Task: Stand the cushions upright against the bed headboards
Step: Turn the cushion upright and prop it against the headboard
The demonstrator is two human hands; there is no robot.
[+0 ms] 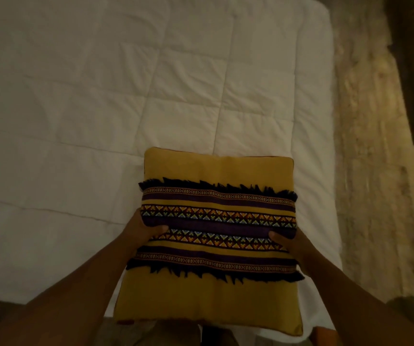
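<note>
Nearest the camera: your two forearms, converging on a mustard-yellow cushion (216, 226) carried flat, patterned face up, above the near edge of the bed (101, 108). Your left hand (142, 227) clasps the cushion's left edge and your right hand (292, 245) its right edge, each with the thumb laid over the woven purple band and the other fingers hidden beneath. Both grips are closed on the cushion at mid-height. It appears to be held clear of the white quilted cover, though whether its far edge touches cannot be told.

The cushion lies toward the bed's near right corner; the rug (375, 171) runs alongside the bed's right edge. No headboard is in view and the picture is dim and blurred at the right, so the destination must be judged, not seen.

Probable step: transport. To do it well, keep both grips symmetrical so the soft filling does not sag to one side. On arrival, tip the far edge down onto the bed, then raise the near edge until the back rests on the headboard. Seat the bottom edge firmly before you release; a loosely seated cushion is likely to slump forward.
</note>
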